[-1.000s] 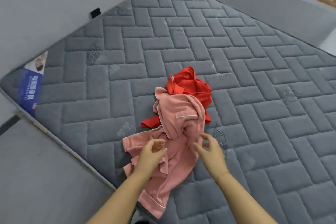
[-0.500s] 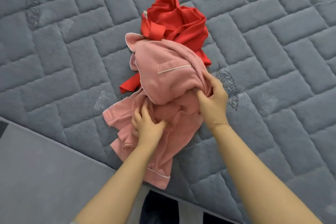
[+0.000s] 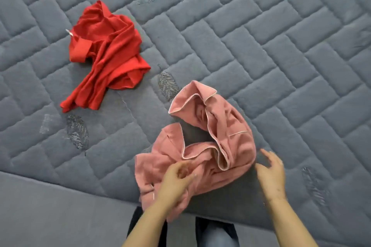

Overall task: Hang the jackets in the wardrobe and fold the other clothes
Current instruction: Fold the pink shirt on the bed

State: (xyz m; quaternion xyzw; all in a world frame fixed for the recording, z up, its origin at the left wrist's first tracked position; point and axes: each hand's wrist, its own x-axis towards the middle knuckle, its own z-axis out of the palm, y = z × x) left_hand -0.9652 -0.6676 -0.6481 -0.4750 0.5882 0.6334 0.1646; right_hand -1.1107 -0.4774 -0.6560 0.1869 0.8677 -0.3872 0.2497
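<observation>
Tag (image 3: 68, 32) (unreadable) on red garment (image 3: 108, 56)

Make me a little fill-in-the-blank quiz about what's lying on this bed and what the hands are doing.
1. The crumpled red garment lies apart from the pink one, toward the ____ side of the picture.
2. The pink garment has thin ____ piping along its edges.
3. The left hand rests on the ____ garment.
4. The right hand, fingers spread, holds ____ and hovers over the grey quilted mattress.

Missing words: left; white; pink; nothing
</observation>
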